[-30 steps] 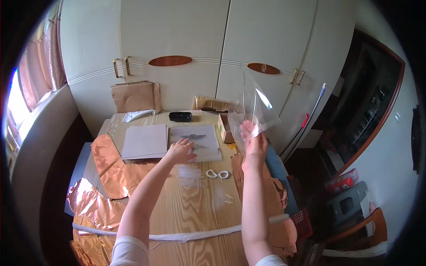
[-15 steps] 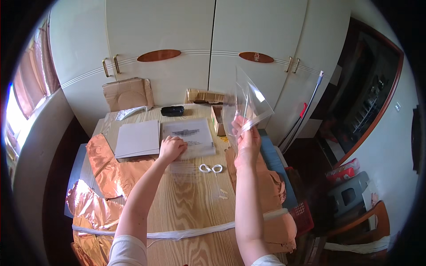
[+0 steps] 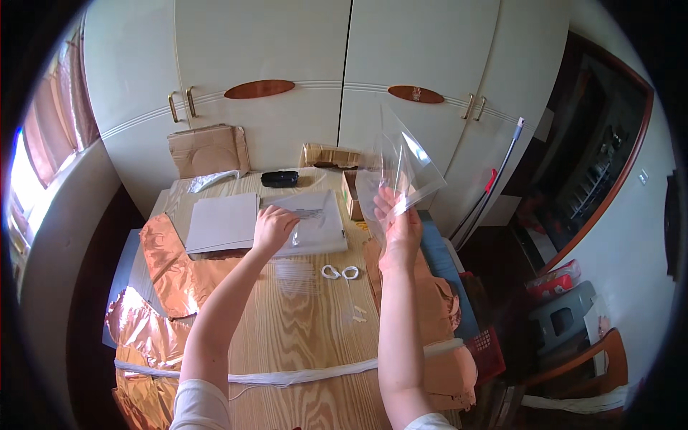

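My right hand holds a bent clear plastic sheet upright above the table's right side, thumb and fingers closed on its lower part. Beside a stack of grey boards, my left hand is closed at the left edge of a pile of clear sheets. The top sheet there bulges and catches the light, blurring the print seen through it; my fingertips are partly hidden. Closer to me lie a row of thin clear strips and a pair of white rings of cord.
Copper-coloured foil covers the table's left side, brown sheets its right. A bundle of white strands crosses the front. A black packet, an open cardboard box and folded cardboard stand along the back, before a white cabinet.
My left hand has risen slightly from lying on the clear pile, and the top sheet has lifted with it, veiling the print. My right hand keeps its sheet almost still.
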Demonstrator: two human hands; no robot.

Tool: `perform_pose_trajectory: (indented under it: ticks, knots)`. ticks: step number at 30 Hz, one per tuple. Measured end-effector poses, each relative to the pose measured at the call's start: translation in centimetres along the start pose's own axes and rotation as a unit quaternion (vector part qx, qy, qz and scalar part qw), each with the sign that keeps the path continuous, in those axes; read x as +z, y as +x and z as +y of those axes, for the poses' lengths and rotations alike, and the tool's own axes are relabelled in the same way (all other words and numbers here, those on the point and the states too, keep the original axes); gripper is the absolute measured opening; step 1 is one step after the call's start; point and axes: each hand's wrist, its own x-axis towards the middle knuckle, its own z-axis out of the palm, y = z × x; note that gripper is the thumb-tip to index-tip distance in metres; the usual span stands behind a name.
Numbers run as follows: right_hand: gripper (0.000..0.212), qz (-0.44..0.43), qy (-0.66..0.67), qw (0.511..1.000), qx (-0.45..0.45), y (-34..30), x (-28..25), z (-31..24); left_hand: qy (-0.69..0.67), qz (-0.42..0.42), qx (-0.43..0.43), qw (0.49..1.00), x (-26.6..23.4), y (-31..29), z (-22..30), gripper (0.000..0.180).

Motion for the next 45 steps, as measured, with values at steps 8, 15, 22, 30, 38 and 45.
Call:
perform_pose_trajectory:
  ticks: [8,15,22,30,38,45]
  knots:
    - [0.034,0.0,-0.03,1.0,-0.002,0.1,-0.1,-0.7,0.026,0.009,0.185,0.982,-8.7,-0.8,3.5,0.008]
    - [0.037,0.014,-0.008,1.0,-0.023,-0.1,-0.1,-1.8,-0.112,-0.096,0.333,0.931,-18.5,-7.2,9.1,0.012]
    - [0.039,-0.002,-0.017,1.0,-0.009,-0.6,0.9,-1.7,-0.107,-0.264,0.46,0.841,-21.9,-12.6,9.7,0.029]
    - [0.036,-0.029,-0.083,0.994,-0.06,-1.3,0.9,-2.2,-0.036,-0.307,0.261,0.915,-23.4,-18.1,16.2,0.033]
    - [0.024,-0.141,-0.223,0.934,-0.239,-5.6,4.0,-6.1,0.153,-0.303,-0.159,0.927,-26.7,-25.2,15.4,0.065]
    - [0.012,-0.377,-0.455,0.713,-0.377,-13.5,6.8,-7.0,0.003,-0.306,-0.252,0.918,-25.6,-26.6,14.8,0.04]
